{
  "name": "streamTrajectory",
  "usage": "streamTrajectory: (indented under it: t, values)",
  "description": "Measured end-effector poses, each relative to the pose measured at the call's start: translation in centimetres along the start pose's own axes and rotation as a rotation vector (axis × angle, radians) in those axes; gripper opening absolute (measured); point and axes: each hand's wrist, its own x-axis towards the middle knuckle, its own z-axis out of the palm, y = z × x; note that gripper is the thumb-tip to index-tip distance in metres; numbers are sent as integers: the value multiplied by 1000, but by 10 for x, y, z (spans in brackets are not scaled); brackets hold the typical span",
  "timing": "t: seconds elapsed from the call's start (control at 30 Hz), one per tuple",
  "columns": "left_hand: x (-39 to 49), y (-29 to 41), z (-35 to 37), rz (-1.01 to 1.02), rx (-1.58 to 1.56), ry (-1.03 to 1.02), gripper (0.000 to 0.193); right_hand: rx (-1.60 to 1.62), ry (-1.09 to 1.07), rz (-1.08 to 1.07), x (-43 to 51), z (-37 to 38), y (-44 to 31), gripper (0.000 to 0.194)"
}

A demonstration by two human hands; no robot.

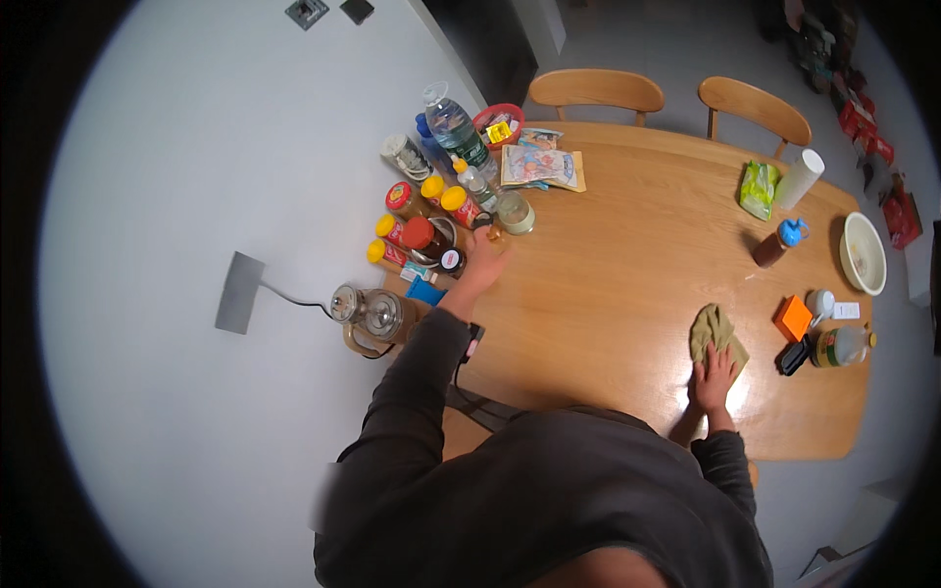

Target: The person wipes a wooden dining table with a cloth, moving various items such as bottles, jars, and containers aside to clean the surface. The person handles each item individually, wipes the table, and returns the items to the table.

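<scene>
My left hand (484, 263) reaches to the crowded left end of the wooden table (588, 294). Its fingers are at a small amber-brown object (495, 234), partly hidden, so its kind and my grip are unclear. Just beyond stands a glass jar with a pale green base (516, 213). A dark jar with a white-labelled lid (452, 259) and a red-lidded jar (419, 233) stand left of the hand. On the right, my right hand (714, 378) lies palm down, fingers apart, on a crumpled olive-tan cloth (711, 328) against the tabletop.
A glass kettle (384, 314) stands by my left forearm. Behind the jars are a large water bottle (459, 128) and a red basket (483, 115). An orange box (793, 319), a blue-capped bottle (779, 244), an oil bottle (842, 346) and a white basin (863, 253) line the right side.
</scene>
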Motion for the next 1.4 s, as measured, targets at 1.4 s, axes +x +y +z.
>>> streamTrajectory:
  t: [1.4]
  values:
    - [-38, -16, 10, 6, 390, 543, 98, 892, -302, 85, 17, 1, -112, 23]
